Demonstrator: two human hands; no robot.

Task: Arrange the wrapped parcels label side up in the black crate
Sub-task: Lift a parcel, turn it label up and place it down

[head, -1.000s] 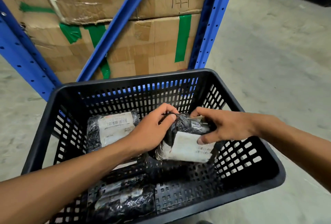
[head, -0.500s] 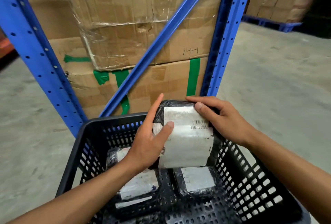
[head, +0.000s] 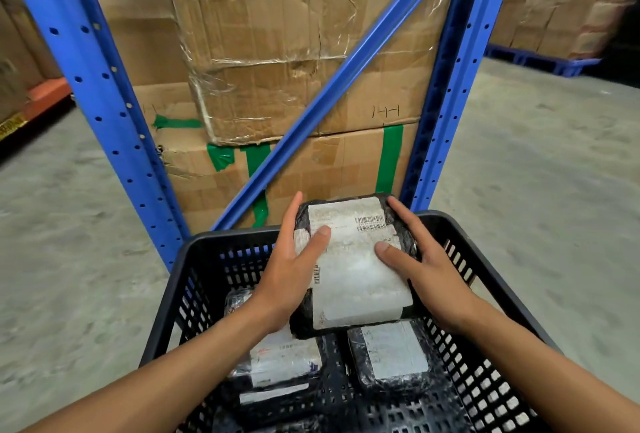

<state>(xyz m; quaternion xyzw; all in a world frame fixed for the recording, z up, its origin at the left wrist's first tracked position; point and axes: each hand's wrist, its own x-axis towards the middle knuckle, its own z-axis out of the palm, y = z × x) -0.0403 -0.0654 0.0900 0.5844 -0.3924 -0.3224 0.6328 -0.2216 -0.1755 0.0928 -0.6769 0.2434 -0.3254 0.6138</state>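
Observation:
A black-wrapped parcel (head: pixel 356 280) with a large white label and barcodes is held above the black crate (head: pixel 221 242), label facing me. My left hand (head: pixel 291 270) grips its left edge, thumb on the label. My right hand (head: pixel 419 266) grips its right edge, thumb also on the label. Below it, on the crate floor, a second parcel (head: pixel 394 356) lies label up at the right. A third parcel (head: pixel 280 367) lies label up at the left, partly hidden by my left wrist.
A blue steel rack (head: pixel 100 86) with a diagonal brace stands just behind the crate, holding stacked cardboard boxes (head: pixel 277 51) with green tape. Grey concrete floor (head: pixel 536 190) spreads to both sides. More boxes on a blue pallet (head: pixel 543 62) stand far right.
The parcel has been lifted from low in the crate and turned so its label faces up. My right hand shifted from its top edge to its right side. The view tilted upward.

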